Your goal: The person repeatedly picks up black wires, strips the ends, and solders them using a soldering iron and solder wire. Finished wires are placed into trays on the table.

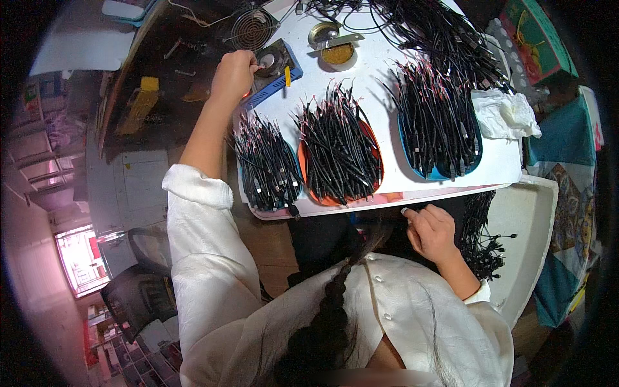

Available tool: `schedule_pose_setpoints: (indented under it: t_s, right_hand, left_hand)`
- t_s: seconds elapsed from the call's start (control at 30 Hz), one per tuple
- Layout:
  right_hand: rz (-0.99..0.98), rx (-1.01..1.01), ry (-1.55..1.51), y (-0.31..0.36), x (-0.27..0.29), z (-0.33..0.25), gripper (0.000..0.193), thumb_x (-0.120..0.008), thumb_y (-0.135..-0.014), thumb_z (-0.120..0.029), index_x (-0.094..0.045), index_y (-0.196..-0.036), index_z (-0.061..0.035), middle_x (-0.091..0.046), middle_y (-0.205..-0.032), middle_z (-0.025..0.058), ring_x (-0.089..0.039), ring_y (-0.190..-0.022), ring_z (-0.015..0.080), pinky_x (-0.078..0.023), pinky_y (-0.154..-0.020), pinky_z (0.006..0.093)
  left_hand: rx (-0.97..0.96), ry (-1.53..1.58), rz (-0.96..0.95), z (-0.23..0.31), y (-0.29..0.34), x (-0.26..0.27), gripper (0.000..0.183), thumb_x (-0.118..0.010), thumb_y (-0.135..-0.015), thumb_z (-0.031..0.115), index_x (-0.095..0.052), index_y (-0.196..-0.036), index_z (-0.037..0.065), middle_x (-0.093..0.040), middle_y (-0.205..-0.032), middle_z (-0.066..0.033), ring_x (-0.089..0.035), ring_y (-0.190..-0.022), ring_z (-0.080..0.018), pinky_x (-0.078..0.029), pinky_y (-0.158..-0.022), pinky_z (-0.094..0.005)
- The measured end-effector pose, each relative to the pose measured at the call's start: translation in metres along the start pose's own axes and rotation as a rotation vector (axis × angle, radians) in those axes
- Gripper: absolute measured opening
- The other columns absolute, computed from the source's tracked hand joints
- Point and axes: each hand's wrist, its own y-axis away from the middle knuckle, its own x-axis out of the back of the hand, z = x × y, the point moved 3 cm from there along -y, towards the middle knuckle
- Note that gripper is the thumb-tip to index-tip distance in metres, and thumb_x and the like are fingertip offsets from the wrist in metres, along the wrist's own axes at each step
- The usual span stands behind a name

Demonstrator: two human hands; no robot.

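Left hand (233, 73), eleven o'clock, curled at blue box (265, 93), fingertips best kept off its silver disc (267, 61); right hand (432, 232), four o'clock, curled; whether either grip pinches anything, unclear.

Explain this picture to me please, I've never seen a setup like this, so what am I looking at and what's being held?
There's no machine here: these are a person's two bare hands. The single picture comes from a wide fisheye camera worn on the person's head, looking down, so straight edges bend near the rim.

On the white table are three trays heaped with black cables, with more cables piled at the far right. Farther back are a tin and a blue box.

The left hand is up at the blue box, fingers curled; whether it grips anything is unclear. The right hand is curled just off the table's near edge, and I can't tell if it holds anything.
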Motion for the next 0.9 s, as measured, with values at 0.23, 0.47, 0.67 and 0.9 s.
schedule_pose_setpoints:
  t_s: [0.23,0.47,0.67,0.9]
  right_hand:
    - [0.003,0.008,0.003,0.001,0.001,0.0,0.039,-0.07,-0.06,-0.005,-0.062,-0.099,-0.003,-0.054,-0.071,0.006,-0.053,-0.063,0.0236,-0.045,-0.056,0.0354]
    - [0.004,0.001,0.003,0.001,0.002,-0.001,0.038,-0.07,-0.06,-0.006,-0.063,-0.098,-0.0031,-0.053,-0.071,0.0057,-0.053,-0.063,0.0233,-0.045,-0.056,0.0355]
    - [0.017,0.009,0.005,0.0,0.002,-0.001,0.04,-0.071,-0.06,-0.006,-0.062,-0.099,-0.0033,-0.052,-0.072,0.0054,-0.053,-0.064,0.0234,-0.045,-0.056,0.0356]
    - [0.035,0.013,0.027,0.001,0.005,-0.006,0.038,-0.069,-0.062,-0.002,-0.061,-0.099,-0.0039,-0.053,-0.069,0.0057,-0.053,-0.063,0.0242,-0.046,-0.056,0.0362]
  left_hand:
    - [-0.007,-0.069,-0.023,0.005,-0.002,0.001,0.012,-0.069,-0.079,0.009,-0.066,-0.085,-0.001,-0.065,-0.082,-0.0223,-0.064,-0.08,-0.0391,-0.05,-0.071,-0.0457]
    - [-0.005,-0.174,-0.05,0.015,-0.003,0.006,0.01,-0.066,-0.08,0.008,-0.067,-0.086,0.0,-0.065,-0.085,-0.0225,-0.064,-0.083,-0.0394,-0.051,-0.073,-0.0465]
    - [0.0,-0.156,-0.044,0.012,-0.004,0.003,0.011,-0.067,-0.08,0.011,-0.065,-0.082,0.0,-0.065,-0.085,-0.0241,-0.064,-0.084,-0.0411,-0.051,-0.074,-0.0474]
    - [0.059,0.044,0.106,0.013,0.012,0.027,0.013,-0.067,-0.081,0.011,-0.068,-0.086,-0.001,-0.066,-0.08,-0.0206,-0.065,-0.078,-0.0371,-0.05,-0.07,-0.0421]
